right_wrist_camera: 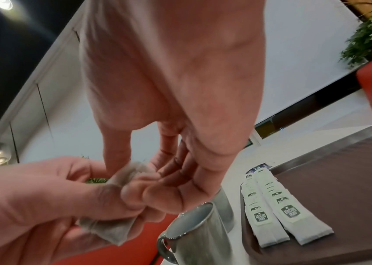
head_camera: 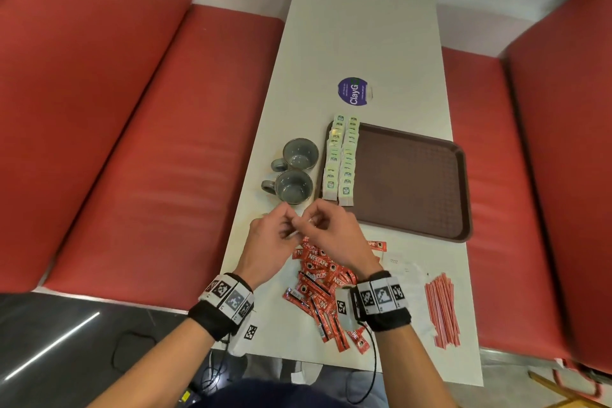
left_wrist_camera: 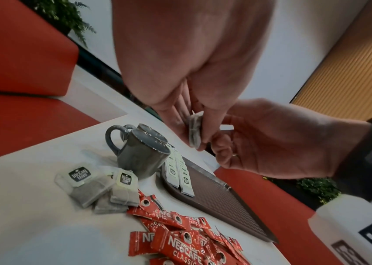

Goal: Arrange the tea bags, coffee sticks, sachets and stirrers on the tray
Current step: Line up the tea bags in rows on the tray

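Note:
Both hands meet just above the table in front of the cups and hold one tea bag (head_camera: 299, 226) between them. My left hand (head_camera: 287, 225) pinches the lower part of the tea bag (right_wrist_camera: 112, 227). My right hand (head_camera: 314, 221) pinches the bag's upper edge (right_wrist_camera: 130, 171). Two neat rows of tea bags (head_camera: 342, 159) lie along the left side of the brown tray (head_camera: 414, 182). A few loose tea bags (left_wrist_camera: 96, 186) lie on the table under my hands. Red coffee sticks (head_camera: 321, 278) are heaped near me. A bundle of red-striped stirrers (head_camera: 443, 311) lies to the right, with white sachets (head_camera: 404, 268) beside it.
Two grey cups (head_camera: 294, 172) stand just left of the tray, close to my hands. A purple round sticker (head_camera: 353, 91) is on the white table (head_camera: 357, 26) beyond the tray. Red bench seats (head_camera: 165, 159) flank the narrow table on both sides.

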Demonstrator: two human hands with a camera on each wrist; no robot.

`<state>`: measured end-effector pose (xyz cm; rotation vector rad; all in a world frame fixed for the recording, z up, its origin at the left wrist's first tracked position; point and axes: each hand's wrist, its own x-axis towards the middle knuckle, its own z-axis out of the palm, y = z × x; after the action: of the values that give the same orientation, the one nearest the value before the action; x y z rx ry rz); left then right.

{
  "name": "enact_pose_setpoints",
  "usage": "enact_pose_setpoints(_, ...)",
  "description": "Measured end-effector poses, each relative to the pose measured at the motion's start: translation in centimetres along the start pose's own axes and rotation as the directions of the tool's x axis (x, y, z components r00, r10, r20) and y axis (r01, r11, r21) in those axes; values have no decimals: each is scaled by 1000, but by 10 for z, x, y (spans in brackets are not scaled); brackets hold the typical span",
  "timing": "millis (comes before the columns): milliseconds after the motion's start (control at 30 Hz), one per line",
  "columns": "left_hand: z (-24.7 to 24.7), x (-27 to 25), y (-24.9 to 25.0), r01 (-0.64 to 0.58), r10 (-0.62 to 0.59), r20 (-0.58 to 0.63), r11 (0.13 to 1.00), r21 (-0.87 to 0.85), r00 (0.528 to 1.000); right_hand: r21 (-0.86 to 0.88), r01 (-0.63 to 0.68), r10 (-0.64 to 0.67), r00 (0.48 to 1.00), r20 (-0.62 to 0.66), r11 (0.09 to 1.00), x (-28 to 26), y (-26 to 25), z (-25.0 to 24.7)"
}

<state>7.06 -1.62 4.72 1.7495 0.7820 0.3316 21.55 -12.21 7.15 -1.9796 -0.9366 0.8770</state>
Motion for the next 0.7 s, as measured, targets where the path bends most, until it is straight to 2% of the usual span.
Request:
enact_pose_setpoints(167, -3, -2, -5, -16, 14, 67, 1000, 27, 998, -44, 38, -36, 998, 55, 998, -2, 4, -13)
enact_pose_setpoints(267, -4, -3, -6, -18, 17, 98, 1000, 7, 995, -110, 69, -66, 997, 26, 992, 2, 13, -23)
enact_pose_setpoints(367, -1, -2, -7, -30, 30, 111, 1000, -4, 993, -189, 80, -71, 996, 50, 979, 10, 24, -30)
enact_pose_setpoints(433, 0, 0, -12, -28, 26, 88, 999, 24, 996, -238, 58, -51, 998, 36, 970, 20, 33, -36)
enact_pose_setpoints(600, -4, 5, -40, -2, 3, -9, 985, 173, 1000, -329, -100, 55, 988, -143, 939, 53, 63, -51)
enact_pose_setpoints(700, -10, 8, -67, 24, 0, -82, 956, 292, 997, -413, -157, 113, 985, -130, 897, 74, 73, -50)
